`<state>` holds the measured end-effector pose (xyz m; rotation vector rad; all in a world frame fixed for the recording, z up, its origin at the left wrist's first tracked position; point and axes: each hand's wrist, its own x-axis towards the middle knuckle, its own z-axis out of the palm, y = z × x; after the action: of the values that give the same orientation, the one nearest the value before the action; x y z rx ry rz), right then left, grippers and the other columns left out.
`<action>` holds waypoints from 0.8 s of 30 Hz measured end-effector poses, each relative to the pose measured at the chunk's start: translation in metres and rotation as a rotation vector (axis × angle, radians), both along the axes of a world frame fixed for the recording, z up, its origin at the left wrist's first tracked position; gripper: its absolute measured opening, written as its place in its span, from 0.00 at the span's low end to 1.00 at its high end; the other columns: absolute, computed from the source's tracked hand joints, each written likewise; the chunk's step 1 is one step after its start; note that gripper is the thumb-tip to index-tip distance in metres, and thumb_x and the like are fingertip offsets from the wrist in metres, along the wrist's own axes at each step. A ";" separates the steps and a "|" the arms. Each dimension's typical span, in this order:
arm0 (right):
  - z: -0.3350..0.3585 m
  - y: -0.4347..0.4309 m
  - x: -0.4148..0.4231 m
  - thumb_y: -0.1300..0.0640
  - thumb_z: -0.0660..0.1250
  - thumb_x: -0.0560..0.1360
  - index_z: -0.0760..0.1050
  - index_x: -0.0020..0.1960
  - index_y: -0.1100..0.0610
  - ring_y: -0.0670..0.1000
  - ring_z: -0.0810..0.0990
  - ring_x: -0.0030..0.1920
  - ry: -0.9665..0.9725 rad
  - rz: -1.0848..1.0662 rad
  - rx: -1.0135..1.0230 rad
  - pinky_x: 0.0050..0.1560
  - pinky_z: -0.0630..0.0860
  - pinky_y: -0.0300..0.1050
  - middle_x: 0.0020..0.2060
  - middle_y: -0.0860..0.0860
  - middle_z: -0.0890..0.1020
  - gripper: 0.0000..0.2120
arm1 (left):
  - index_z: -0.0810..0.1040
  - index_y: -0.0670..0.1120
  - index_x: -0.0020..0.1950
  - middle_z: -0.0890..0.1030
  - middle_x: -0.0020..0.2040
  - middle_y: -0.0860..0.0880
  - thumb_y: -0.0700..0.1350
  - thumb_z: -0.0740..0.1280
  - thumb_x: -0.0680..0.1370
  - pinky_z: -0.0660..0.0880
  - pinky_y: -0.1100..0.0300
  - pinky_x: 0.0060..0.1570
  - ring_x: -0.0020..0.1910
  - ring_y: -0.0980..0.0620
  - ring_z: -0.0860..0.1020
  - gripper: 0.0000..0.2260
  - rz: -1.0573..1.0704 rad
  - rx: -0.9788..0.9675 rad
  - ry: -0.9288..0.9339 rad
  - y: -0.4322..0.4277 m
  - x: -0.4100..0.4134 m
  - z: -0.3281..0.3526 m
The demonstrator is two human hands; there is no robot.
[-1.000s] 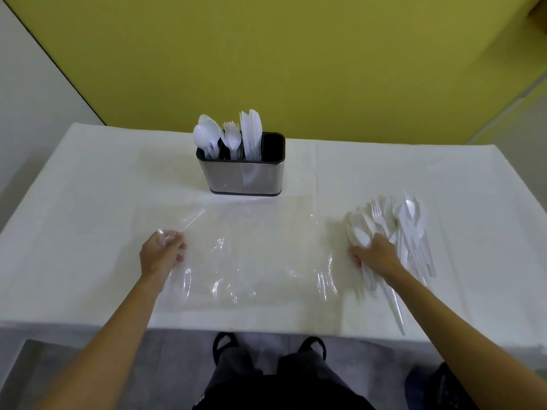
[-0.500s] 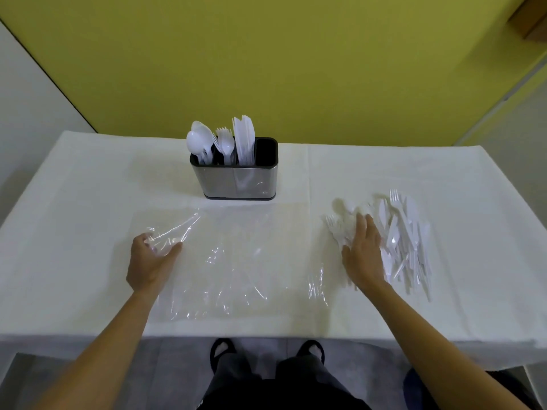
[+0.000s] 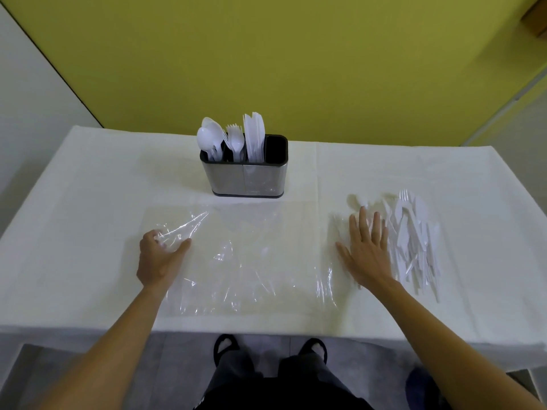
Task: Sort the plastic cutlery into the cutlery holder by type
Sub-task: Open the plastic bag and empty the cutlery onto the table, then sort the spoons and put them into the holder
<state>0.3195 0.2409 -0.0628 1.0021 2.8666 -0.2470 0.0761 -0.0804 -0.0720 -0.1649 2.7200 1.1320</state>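
Right now the left hand (image 3: 161, 255) has its fingers curled, pinching up a far corner of a clear plastic sheet (image 3: 251, 261) that lies crinkled across the middle of the desk (image 3: 88, 202). The right hand (image 3: 367, 253) is flat and open, fingers straight and spread, palm down on the left fringe of the loose plastic cutlery (image 3: 414, 241). It grips nothing.

That pile spreads out to the right of the right hand's fingers, a tangle of white forks, knives and what look like spoons, handles pointing mostly toward the near edge. Some pieces seem to lie under the palm, though white on white cloth makes that hard to confirm. The left hand is well apart from the pile, with the sheet between them.

Further back, near the desk's middle, stands the metal cutlery holder (image 3: 247, 179), already carrying spoons (image 3: 208, 137) at the left, forks (image 3: 235, 139) next and knives (image 3: 254, 134) after them. Its rightmost compartment looks empty.

The likely trouble comes from the flat hand: a sweep or press could scatter the pieces sideways, or send some off the near edge. The pieces overlap, so lifting one may drag others along. Tugging the sheet could also disturb pieces lying by its right edge. Low contrast also invites a wrong-type drop.
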 end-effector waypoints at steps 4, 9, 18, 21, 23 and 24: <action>0.017 -0.040 0.004 0.42 0.47 0.79 0.65 0.72 0.61 0.57 0.58 0.75 0.258 0.034 -0.113 0.75 0.58 0.55 0.73 0.57 0.65 0.31 | 0.63 0.44 0.71 0.69 0.64 0.43 0.53 0.75 0.67 0.69 0.43 0.59 0.64 0.40 0.69 0.38 0.003 -0.149 0.224 0.003 0.007 0.006; 0.020 -0.078 -0.005 0.42 0.56 0.79 0.67 0.70 0.59 0.53 0.75 0.61 0.261 -0.229 -0.522 0.62 0.73 0.52 0.64 0.55 0.73 0.27 | 0.61 0.46 0.76 0.58 0.77 0.42 0.66 0.54 0.71 0.49 0.41 0.73 0.76 0.38 0.51 0.38 -0.325 -0.430 0.383 0.010 0.017 0.000; 0.016 -0.086 -0.038 0.56 0.74 0.71 0.65 0.69 0.61 0.56 0.75 0.57 0.285 -0.555 -0.738 0.56 0.71 0.45 0.59 0.59 0.73 0.31 | 0.46 0.53 0.79 0.39 0.79 0.44 0.75 0.54 0.70 0.35 0.36 0.71 0.76 0.40 0.33 0.44 -0.512 -0.645 0.103 0.013 0.023 -0.017; 0.014 -0.079 -0.041 0.60 0.72 0.72 0.77 0.56 0.61 0.54 0.78 0.48 0.385 -0.646 -0.860 0.49 0.74 0.45 0.49 0.56 0.80 0.14 | 0.43 0.55 0.78 0.34 0.77 0.44 0.78 0.47 0.66 0.37 0.36 0.71 0.75 0.37 0.34 0.47 -0.508 -0.611 0.078 0.005 0.016 -0.018; 0.015 -0.073 -0.041 0.60 0.71 0.73 0.80 0.49 0.60 0.55 0.79 0.48 0.412 -0.600 -0.851 0.48 0.74 0.44 0.45 0.54 0.82 0.06 | 0.41 0.55 0.78 0.33 0.77 0.47 0.77 0.41 0.65 0.38 0.35 0.71 0.75 0.37 0.35 0.47 -0.526 -0.610 0.070 -0.007 0.007 -0.018; 0.015 -0.070 -0.042 0.59 0.70 0.74 0.81 0.47 0.59 0.56 0.79 0.48 0.402 -0.574 -0.845 0.48 0.74 0.44 0.44 0.53 0.81 0.04 | 0.41 0.55 0.78 0.33 0.78 0.48 0.77 0.40 0.65 0.38 0.35 0.71 0.76 0.37 0.35 0.46 -0.529 -0.619 0.067 -0.013 0.004 -0.016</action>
<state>0.2773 0.1704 -0.0481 1.6076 2.2043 -1.6725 0.0796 -0.0936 -0.0884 0.4871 2.8169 0.1496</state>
